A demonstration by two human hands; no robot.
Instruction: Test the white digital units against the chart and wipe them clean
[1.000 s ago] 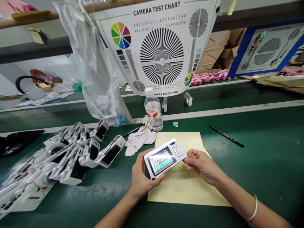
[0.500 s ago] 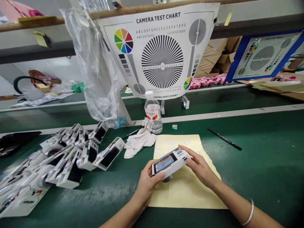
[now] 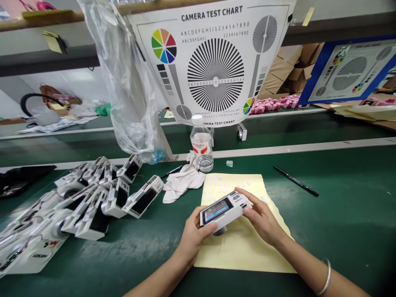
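Between both hands is a white digital camera (image 3: 225,211), tilted, with its lit screen facing up toward me and its lens pointing down. My left hand (image 3: 196,231) is closed on the camera's left end, thumb along the lower edge. On the right end, my right hand (image 3: 258,214) grips with its thumb at the near corner and fingers on the top edge. The camera is held above a yellow paper sheet (image 3: 241,251) that bears rows of small pale stickers. The screen's text is too small to read.
Several white cameras (image 3: 144,197) lie in a pile at left. A white cloth (image 3: 182,185) and a water bottle (image 3: 201,144) stand beyond the sheet. A black pen (image 3: 296,180) lies at right. A camera test chart (image 3: 216,74) hangs ahead, beside a plastic bag (image 3: 133,95).
The view has shifted slightly, with the chart now higher in the picture. The camera stays in both hands and its screen content looks a little different.
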